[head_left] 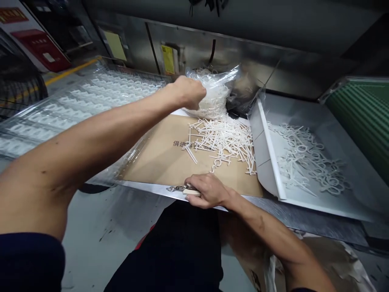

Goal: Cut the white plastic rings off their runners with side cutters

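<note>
Over a worktop (328,229) covered in part by cardboard (152,162), holding the left hand (191,94) out at the near side of a clear bag (229,76) of white parts, with fingers curled; impossible to tell whether around anything. Closer to the body, at the front edge, gripping pliers (192,193) in the closed right hand (209,190), with the metal tip pointing left and a pale handle showing beside the fingers. Visible just beyond that hand: a curled white piece (216,164), lying on the cardboard. Heaped farther back, between the bag and the right hand: loose white sticks (229,138), partly covering dark printed characters. Pictured at right: a pale bin (272,152) with white rings (331,176) scattered inside, and beyond it a green ridged panel (363,107). At left, partly behind the outstretched arm: a clear tray (50,96) of white parts in rows. Along the back: metal panelling (194,50) bearing yellow labels (168,59).
</note>
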A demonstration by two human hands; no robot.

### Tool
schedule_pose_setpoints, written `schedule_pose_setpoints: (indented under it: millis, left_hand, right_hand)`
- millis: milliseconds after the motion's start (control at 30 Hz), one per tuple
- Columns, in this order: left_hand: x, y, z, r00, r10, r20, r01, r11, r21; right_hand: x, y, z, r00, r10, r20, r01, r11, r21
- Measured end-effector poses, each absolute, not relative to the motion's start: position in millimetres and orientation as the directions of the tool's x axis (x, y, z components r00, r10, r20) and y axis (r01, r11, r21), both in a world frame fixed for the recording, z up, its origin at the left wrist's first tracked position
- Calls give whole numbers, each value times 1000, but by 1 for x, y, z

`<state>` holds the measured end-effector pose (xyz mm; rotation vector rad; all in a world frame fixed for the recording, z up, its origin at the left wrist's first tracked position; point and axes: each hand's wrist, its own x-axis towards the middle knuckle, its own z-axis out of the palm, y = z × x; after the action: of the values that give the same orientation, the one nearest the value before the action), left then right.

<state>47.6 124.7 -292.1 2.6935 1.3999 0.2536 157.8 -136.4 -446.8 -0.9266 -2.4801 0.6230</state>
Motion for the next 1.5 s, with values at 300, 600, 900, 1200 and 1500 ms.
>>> schedule_pose_setpoints:
  millis: [300,600,900,1200,1500]
  left_hand:
    - [103,10,-341,940,218,-262,305,-882,360]
    - [68,-11,-389,985,96,-140,147,-898,416]
    - [21,0,-409,945,327,9,297,-870,395]
    - [24,-18,-412,916,385,110,301,-845,442]
    - [-31,-23,-416,696,633,339,466,-757,457]
  right_hand:
    - [162,-138,-446,-736,571,365,386,796,-467]
    - [157,-140,-443,-738,552,387,378,814,-441]
    - [154,-139,-455,-704,589,396,431,798,-420]
    - [155,-139,-455,-723,577,380,419,804,-422]
    - [156,-141,-450,-709,572,412,400,808,-433]
